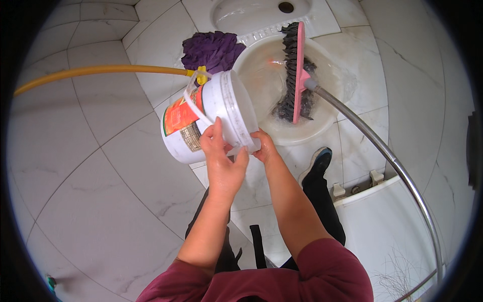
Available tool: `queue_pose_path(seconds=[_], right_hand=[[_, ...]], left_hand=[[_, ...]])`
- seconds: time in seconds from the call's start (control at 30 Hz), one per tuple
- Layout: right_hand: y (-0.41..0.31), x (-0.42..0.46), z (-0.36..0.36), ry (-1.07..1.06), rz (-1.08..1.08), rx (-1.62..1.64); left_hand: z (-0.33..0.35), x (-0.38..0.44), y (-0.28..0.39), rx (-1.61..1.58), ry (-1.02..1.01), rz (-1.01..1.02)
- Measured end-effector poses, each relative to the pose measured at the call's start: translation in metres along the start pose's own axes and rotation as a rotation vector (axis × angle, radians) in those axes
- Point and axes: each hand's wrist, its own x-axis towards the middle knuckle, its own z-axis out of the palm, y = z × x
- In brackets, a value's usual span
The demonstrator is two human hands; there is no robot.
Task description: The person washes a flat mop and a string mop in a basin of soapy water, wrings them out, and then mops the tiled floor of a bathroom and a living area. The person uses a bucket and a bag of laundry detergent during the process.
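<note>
A white plastic bucket (213,98) is tipped on its side in front of me, its mouth facing right towards a basin. My right hand (266,146) grips the lower part of its rim. At the near side of the bucket, my left hand (225,162) has its fingers on the handle and wall, thumb spread apart; some fingertips are hidden. The wide white basin (247,64) holds cloudy water. Over it stands a mop with a pink head plate (300,71) and dark grey strands (289,64), partly in the water.
A curved metal mop pole (377,141) arcs down the right side. Purple cloth (211,49) lies behind the bucket. A yellow hose (113,69) with a yellow valve (202,74) comes in from the left. Beyond is a squat toilet (256,19); a white panel (385,215) stands at right.
</note>
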Motion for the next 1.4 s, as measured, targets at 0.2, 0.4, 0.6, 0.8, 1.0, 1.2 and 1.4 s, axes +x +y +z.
queue_pose_path(seconds=[0.2,0.4,0.6,0.8,1.0,1.2,1.4], right_hand=[[0.006,0.002,-0.006,-0.382,-0.273,-0.021],[0.017,0.036,-0.010,-0.213,0.085,0.135],[-0.014,-0.036,0.053,-0.035,0.031,-0.064],[0.026,-0.001,0.067,0.038,-0.362,-0.284],[0.062,0.034,0.130,0.014,-0.561,-1.167],[0.057,-0.012,0.103,-0.035,-0.555,-1.162],[0.023,-0.115,-0.003,0.287,-0.296,-1.055]], left_hand=[[0.016,-0.003,0.015,0.026,-0.052,0.128],[0.012,-0.011,0.037,0.065,-0.151,0.281],[-0.014,-0.025,0.028,0.157,-0.093,0.277],[-0.085,-0.018,-0.076,0.026,0.331,-0.146],[-0.147,0.014,-0.265,-0.743,0.303,-0.842],[-0.125,0.070,-0.280,-0.995,0.372,-0.896],[-0.146,0.051,-0.249,-0.495,0.279,-0.654]])
